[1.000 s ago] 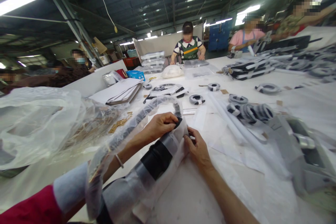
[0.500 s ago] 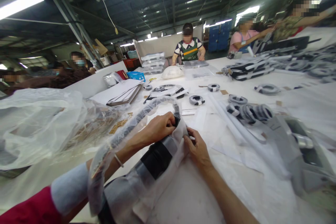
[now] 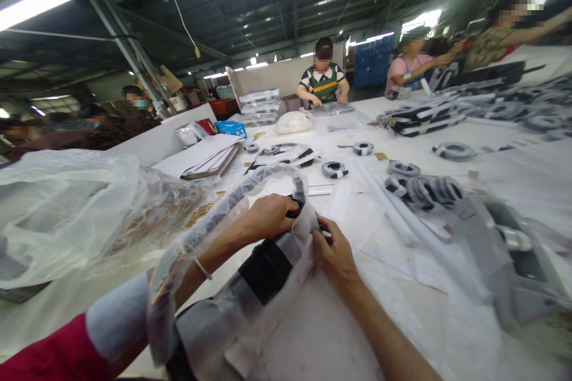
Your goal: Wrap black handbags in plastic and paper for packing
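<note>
The left hand [image 3: 268, 219] is closed over the top of a black-and-grey band [image 3: 263, 271], gripping it through a clear plastic sleeve [image 3: 214, 232]. The right hand [image 3: 335, 256] is partly curled, its fingers [image 3: 322, 237] pinching the edge of white tissue [image 3: 306, 226] wrapped around the band. The band lies directly between and below both hands, and its sleeved length arcs up and over toward the far side of the left hand. A loose plastic bag [image 3: 58, 214] lies to the left on the white table [image 3: 313, 333]. Banded coils [image 3: 424, 190] lie to the right, well beyond the right hand.
</note>
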`<action>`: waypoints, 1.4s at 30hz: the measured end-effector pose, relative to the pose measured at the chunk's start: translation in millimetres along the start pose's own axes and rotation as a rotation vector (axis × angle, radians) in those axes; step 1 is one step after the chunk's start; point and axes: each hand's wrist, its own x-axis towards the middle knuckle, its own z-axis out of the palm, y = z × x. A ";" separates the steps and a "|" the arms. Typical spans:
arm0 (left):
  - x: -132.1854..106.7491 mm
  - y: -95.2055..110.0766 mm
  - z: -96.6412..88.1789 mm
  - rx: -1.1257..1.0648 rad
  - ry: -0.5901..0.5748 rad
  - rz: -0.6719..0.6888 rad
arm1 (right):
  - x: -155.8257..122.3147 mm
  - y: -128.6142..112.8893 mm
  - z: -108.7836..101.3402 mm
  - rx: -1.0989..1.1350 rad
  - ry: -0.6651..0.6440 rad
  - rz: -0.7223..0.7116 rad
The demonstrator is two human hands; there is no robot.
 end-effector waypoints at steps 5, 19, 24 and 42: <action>5.3 8.1 -14.6 0.002 -0.139 -0.043 | -0.5 0.1 -0.2 0.018 -0.007 0.008; -2.5 15.9 -16.4 0.043 -0.164 0.010 | -0.5 0.8 -0.1 0.013 -0.006 -0.009; -10.0 17.2 -21.3 0.224 -0.157 -0.054 | -0.5 0.0 0.1 -0.001 -0.021 -0.020; -17.5 5.9 1.8 0.176 0.042 -0.048 | -0.8 0.4 -0.6 0.002 -0.022 0.001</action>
